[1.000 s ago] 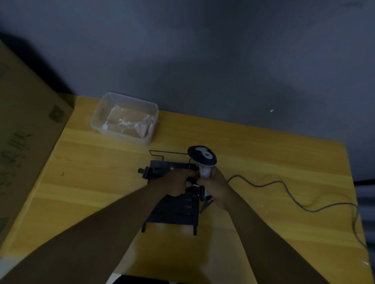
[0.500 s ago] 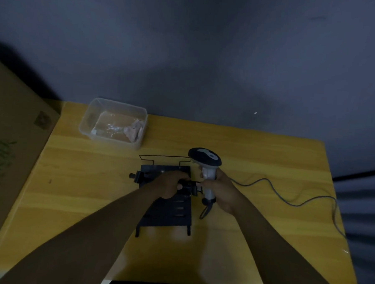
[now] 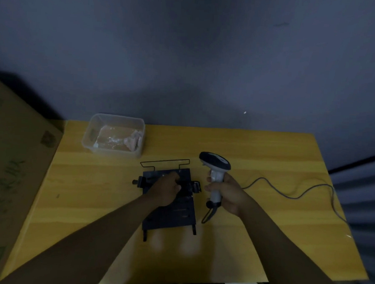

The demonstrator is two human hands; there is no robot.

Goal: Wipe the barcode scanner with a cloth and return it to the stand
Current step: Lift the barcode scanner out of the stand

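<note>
Now the grey and white barcode scanner (image 3: 215,167) has moved right, off the black metal stand (image 3: 168,206). Left to right on the yellow wooden table (image 3: 92,191): brown cardboard box (image 3: 11,165), clear plastic tub (image 3: 115,136) holding a pink cloth (image 3: 132,140), left hand (image 3: 165,190) curled on the stand, right hand (image 3: 227,194) gripping the scanner, grey cable (image 3: 288,193). Dark grey wall (image 3: 186,55) behind.

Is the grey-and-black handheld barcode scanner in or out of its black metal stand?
Out: the right hand holds the scanner beside the stand.

hands (image 3: 165,189) 2 | scanner (image 3: 215,168) 1 | stand (image 3: 170,208) 1 | tub (image 3: 114,135) 1 | cloth (image 3: 131,141) 1 | cable (image 3: 288,193) 1 | table (image 3: 92,202) 1 | box (image 3: 9,165) 1
</note>
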